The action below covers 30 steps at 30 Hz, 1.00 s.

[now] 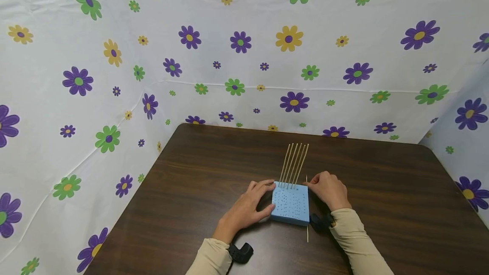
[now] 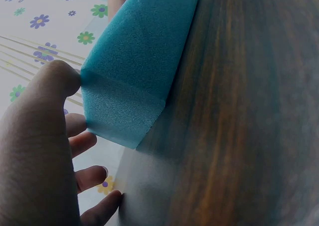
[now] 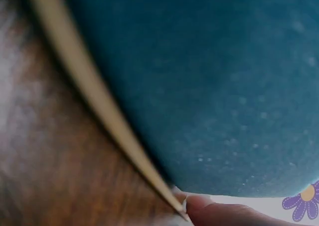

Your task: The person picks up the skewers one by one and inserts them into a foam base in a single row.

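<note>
A light blue foam block (image 1: 290, 203), its top dotted with small holes, lies flat on the table. Several thin wooden skewers (image 1: 293, 164) stand in a row along its far edge. My left hand (image 1: 250, 205) holds the block by its left side, thumb near the front and index finger at the far corner. Along the block's right side lies a loose skewer (image 1: 307, 233); my right hand (image 1: 328, 188) pinches it near its far, pointed end. In the right wrist view, that skewer (image 3: 107, 109) runs beside the foam and a fingertip (image 3: 199, 204) meets its tip.
The dark wood-grain table (image 1: 206, 160) extends around the block on all sides. A white cloth with flowers (image 1: 263, 24) hangs behind and beside it. Black wrist cameras (image 1: 241, 253) sit on both wrists, the right one close to the block's near right corner.
</note>
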Each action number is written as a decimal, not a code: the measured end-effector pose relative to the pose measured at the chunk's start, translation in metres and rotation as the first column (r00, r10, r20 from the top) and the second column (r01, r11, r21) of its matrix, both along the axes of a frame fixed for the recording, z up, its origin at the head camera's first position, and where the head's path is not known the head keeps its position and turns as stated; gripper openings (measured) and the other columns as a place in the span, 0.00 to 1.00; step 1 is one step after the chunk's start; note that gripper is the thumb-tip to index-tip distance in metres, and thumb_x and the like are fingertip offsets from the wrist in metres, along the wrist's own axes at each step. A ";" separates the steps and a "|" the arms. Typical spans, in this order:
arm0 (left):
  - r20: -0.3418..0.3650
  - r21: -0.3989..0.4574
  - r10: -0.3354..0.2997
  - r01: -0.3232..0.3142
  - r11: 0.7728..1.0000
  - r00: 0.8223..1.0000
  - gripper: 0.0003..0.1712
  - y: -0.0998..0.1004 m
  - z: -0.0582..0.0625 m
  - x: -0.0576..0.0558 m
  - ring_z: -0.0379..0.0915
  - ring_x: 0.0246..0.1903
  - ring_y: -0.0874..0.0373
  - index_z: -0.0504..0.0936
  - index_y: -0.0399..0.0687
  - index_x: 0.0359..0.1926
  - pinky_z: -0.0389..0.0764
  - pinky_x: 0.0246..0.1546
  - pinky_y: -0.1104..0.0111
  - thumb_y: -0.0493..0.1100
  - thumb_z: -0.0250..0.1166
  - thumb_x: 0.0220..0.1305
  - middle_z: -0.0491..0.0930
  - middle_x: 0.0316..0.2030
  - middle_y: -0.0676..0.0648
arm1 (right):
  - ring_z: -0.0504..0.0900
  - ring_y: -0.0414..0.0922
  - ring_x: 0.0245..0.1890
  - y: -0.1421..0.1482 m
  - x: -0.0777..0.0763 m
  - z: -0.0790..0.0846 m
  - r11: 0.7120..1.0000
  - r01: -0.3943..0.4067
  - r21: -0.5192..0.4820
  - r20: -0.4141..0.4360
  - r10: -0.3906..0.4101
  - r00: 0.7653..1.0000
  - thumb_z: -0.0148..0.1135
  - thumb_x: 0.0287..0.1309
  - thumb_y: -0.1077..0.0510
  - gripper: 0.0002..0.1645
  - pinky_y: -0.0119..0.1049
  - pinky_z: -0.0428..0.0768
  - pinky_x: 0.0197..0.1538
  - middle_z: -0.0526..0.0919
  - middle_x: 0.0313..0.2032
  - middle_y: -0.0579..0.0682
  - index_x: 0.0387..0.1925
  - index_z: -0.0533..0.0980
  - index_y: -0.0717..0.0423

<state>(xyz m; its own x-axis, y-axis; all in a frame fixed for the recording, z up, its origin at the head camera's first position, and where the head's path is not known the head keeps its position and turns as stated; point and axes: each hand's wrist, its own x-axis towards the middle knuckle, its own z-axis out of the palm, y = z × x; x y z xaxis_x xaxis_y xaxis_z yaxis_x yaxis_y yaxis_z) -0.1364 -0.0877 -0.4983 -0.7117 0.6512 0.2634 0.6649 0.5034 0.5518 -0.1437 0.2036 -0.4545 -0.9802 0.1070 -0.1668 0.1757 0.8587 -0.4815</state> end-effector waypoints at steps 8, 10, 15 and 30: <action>-0.019 -0.007 0.003 -0.004 1.000 1.000 0.33 0.000 0.000 0.000 0.67 0.63 0.57 0.66 0.58 0.77 0.79 0.58 0.55 0.61 0.55 0.78 0.64 0.78 0.52 | 0.80 0.45 0.27 -0.001 -0.001 0.004 1.000 -0.013 0.010 0.025 0.012 1.000 0.68 0.65 0.50 0.13 0.42 0.74 0.28 0.89 0.33 0.52 0.36 0.87 0.56; -0.018 -0.005 0.004 -0.004 1.000 1.000 0.33 0.000 0.000 -0.001 0.67 0.63 0.57 0.67 0.58 0.77 0.79 0.58 0.55 0.60 0.55 0.78 0.64 0.78 0.52 | 0.80 0.46 0.27 -0.001 -0.001 0.005 1.000 -0.016 0.018 0.030 0.015 0.999 0.68 0.65 0.51 0.13 0.43 0.75 0.29 0.88 0.32 0.52 0.35 0.87 0.56; -0.023 -0.003 -0.003 0.003 1.000 1.000 0.32 0.000 0.000 -0.001 0.67 0.62 0.57 0.67 0.56 0.77 0.79 0.58 0.56 0.59 0.56 0.78 0.65 0.77 0.51 | 0.79 0.46 0.27 -0.001 -0.003 0.007 1.000 -0.017 0.025 0.058 0.016 0.998 0.68 0.64 0.51 0.13 0.44 0.76 0.30 0.87 0.30 0.51 0.34 0.87 0.57; -0.054 -0.006 -0.001 0.001 1.000 0.999 0.32 0.001 0.000 -0.001 0.68 0.62 0.57 0.68 0.56 0.76 0.80 0.55 0.56 0.60 0.55 0.78 0.66 0.77 0.51 | 0.82 0.44 0.26 0.003 -0.003 0.009 0.996 -0.028 -0.089 0.109 0.037 0.993 0.65 0.66 0.54 0.16 0.41 0.78 0.31 0.87 0.27 0.52 0.37 0.85 0.65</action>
